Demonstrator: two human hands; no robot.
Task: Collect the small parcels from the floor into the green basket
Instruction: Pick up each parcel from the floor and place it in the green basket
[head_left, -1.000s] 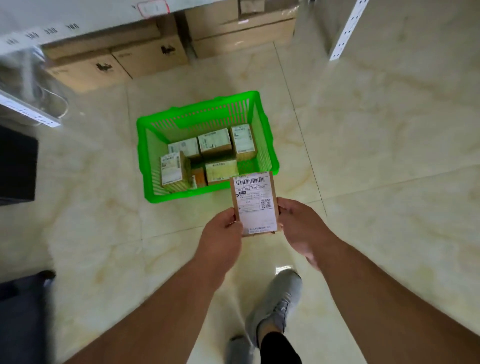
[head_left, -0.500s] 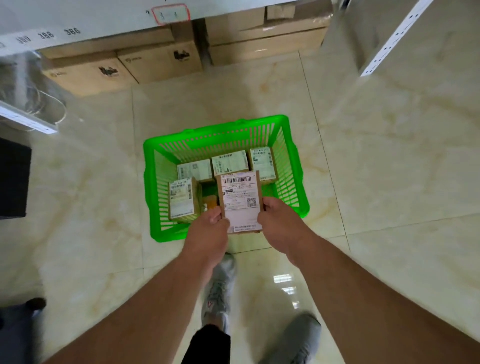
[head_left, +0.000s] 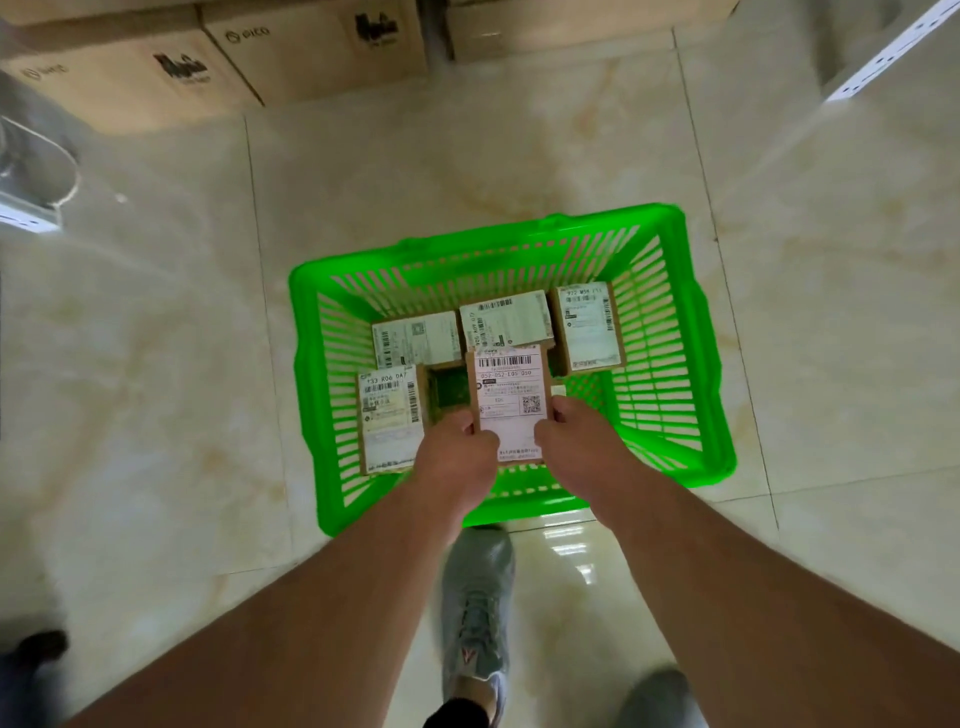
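Cardboard parcel (head_left: 511, 402) label-up, long axis pointing away, above green basket (head_left: 696, 364); both hands' fingers clamped on it.

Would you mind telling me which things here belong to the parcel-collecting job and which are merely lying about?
Part of the job:
- held parcel, gripped by left hand and right hand
- green basket
- four parcels already inside, e.g. the left one

Just lying about:
- large cardboard boxes by the wall
- white rail at upper right

Basket (head_left: 670, 364) right half open — parcels (head_left: 415, 340) crowd left & back.
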